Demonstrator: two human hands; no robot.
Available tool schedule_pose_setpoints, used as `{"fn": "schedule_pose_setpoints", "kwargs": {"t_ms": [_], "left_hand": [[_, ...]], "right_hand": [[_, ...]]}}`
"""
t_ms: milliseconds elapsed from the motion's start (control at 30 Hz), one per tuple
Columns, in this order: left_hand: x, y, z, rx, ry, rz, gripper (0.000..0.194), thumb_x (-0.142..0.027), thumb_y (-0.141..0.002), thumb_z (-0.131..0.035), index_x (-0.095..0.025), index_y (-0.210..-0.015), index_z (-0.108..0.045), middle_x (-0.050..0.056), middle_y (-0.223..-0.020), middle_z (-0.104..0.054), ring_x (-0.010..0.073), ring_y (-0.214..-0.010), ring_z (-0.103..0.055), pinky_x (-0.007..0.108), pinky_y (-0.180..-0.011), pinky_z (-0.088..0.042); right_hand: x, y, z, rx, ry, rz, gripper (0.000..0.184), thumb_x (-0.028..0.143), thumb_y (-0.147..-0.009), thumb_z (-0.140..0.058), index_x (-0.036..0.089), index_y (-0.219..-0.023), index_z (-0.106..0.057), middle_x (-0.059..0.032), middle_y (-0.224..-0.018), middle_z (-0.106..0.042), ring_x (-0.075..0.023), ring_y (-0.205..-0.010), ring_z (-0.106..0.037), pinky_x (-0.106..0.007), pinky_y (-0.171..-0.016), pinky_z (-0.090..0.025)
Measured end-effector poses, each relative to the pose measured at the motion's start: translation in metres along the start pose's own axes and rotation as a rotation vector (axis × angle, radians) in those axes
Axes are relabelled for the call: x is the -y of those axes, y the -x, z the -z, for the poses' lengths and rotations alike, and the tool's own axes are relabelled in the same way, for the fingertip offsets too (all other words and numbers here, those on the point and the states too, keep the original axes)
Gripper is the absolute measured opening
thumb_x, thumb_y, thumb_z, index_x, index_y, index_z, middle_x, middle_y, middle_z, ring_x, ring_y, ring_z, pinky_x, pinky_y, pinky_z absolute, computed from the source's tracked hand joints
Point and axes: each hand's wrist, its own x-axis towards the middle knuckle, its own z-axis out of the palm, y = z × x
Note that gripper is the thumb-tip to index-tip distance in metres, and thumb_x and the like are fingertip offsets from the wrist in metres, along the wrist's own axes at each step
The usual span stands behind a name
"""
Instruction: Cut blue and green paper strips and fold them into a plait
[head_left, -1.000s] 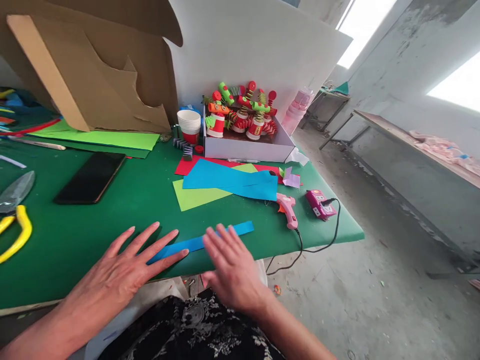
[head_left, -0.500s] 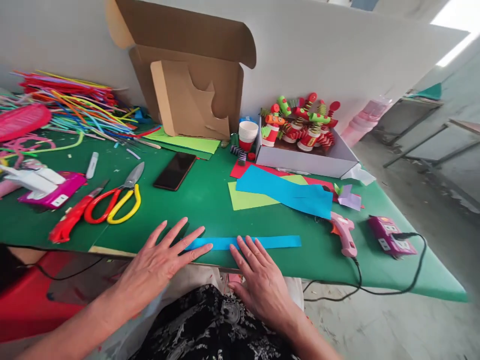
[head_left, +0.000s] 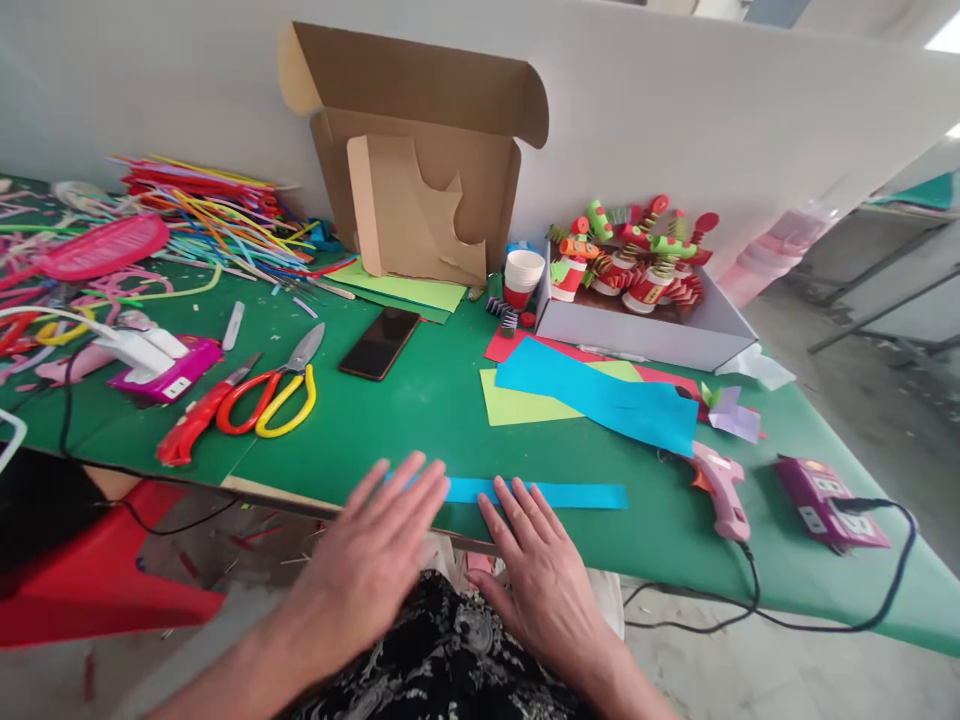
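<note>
A narrow blue paper strip (head_left: 581, 495) lies flat along the front edge of the green table. Over its left end is my left hand (head_left: 379, 545), fingers stretched out and fairly close together, slightly smeared by motion; that end is partly hidden beneath it. My right hand (head_left: 536, 570) rests palm down with its fingertips on the middle of the strip, fingers extended. Neither hand grips anything. Beyond the strip, a wider blue paper piece (head_left: 600, 390) overlaps light green paper (head_left: 517, 400) and red paper (head_left: 502, 345).
Scissors (head_left: 289, 390), a red-handled cutter (head_left: 195, 420) and a phone (head_left: 380, 343) lie left. A pink glue gun (head_left: 724, 490) and a purple power socket (head_left: 825, 500) with a cord sit right. Behind are a cardboard box (head_left: 420, 210), paper cups (head_left: 523, 275) and a white tray (head_left: 645, 340) of crafted figures.
My left hand has drawn its spread fingers closer together and shifted a little over the strip's left end. The right hand stays on the strip. The view has turned slightly left.
</note>
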Motion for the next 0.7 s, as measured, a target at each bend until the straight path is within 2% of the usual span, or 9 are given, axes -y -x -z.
{"fn": "schedule_pose_setpoints", "kwargs": {"t_ms": [100, 200, 300, 433, 700], "left_hand": [[-0.041, -0.024, -0.021, 0.029, 0.113, -0.085, 0.075, -0.043, -0.101, -0.04, -0.007, -0.158, -0.008, 0.014, -0.158, -0.042, 0.0261, -0.15, -0.029, 0.043, -0.118, -0.034], [-0.054, -0.032, -0.04, 0.031, 0.131, -0.048, 0.088, -0.06, -0.098, -0.036, -0.002, -0.157, -0.008, 0.02, -0.156, -0.041, 0.0288, -0.148, -0.034, 0.043, -0.116, -0.035], [-0.046, -0.024, -0.048, 0.027, 0.073, -0.037, 0.091, -0.066, -0.096, -0.03, -0.002, -0.157, -0.01, 0.02, -0.156, -0.042, 0.0303, -0.147, -0.035, 0.044, -0.118, -0.031], [-0.025, -0.008, -0.043, 0.037, 0.01, -0.021, 0.089, -0.068, -0.096, -0.025, -0.005, -0.157, -0.016, 0.02, -0.156, -0.043, 0.0306, -0.147, -0.036, 0.043, -0.12, -0.027], [0.007, 0.021, -0.03, 0.019, -0.087, 0.071, 0.077, -0.055, -0.099, -0.036, -0.008, -0.157, -0.02, 0.017, -0.152, -0.049, 0.0299, -0.142, -0.044, 0.043, -0.117, -0.031]], "right_hand": [[0.004, -0.002, -0.003, 0.032, -0.034, -0.024, 0.062, 0.036, -0.094, -0.054, 0.013, -0.15, -0.043, -0.014, -0.153, -0.048, -0.0362, -0.144, -0.039, -0.057, -0.116, -0.04], [0.005, -0.001, -0.005, 0.041, -0.021, -0.036, 0.068, 0.027, -0.091, -0.054, 0.015, -0.155, -0.036, -0.0104, -0.153, -0.048, -0.0374, -0.146, -0.036, -0.06, -0.118, -0.035], [0.002, 0.003, -0.005, 0.035, 0.021, -0.053, 0.071, 0.028, -0.091, -0.054, 0.018, -0.157, -0.03, -0.0068, -0.158, -0.042, -0.0404, -0.147, -0.032, -0.064, -0.116, -0.034], [-0.01, 0.011, -0.001, 0.014, 0.067, -0.084, 0.07, 0.038, -0.097, -0.05, 0.02, -0.16, -0.023, -0.0056, -0.161, -0.035, -0.0376, -0.147, -0.033, -0.06, -0.115, -0.034], [-0.039, 0.036, 0.007, -0.052, 0.215, -0.206, 0.073, 0.044, -0.103, -0.034, 0.017, -0.161, 0.0, -0.0074, -0.158, -0.041, -0.0323, -0.144, -0.04, -0.054, -0.115, -0.034]]}}
